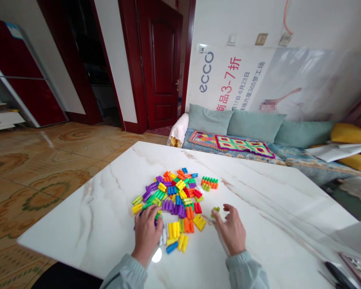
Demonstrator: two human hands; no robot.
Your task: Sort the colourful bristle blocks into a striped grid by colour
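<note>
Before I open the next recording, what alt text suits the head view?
A person's left hand is over the left side of a colourful pile of small pieces on a white table; the right hand is at a separate yellow-green piece. A sofa and red door stand beyond.

A red panelled door (161, 64) stood ajar at upper centre, a red refrigerator (31, 94) at upper left. Patterned floor tiles (66, 178) extended along the left. A blue sofa (302, 159) with green cushions (255, 124) lined the white wall (216, 20) at right.
</note>
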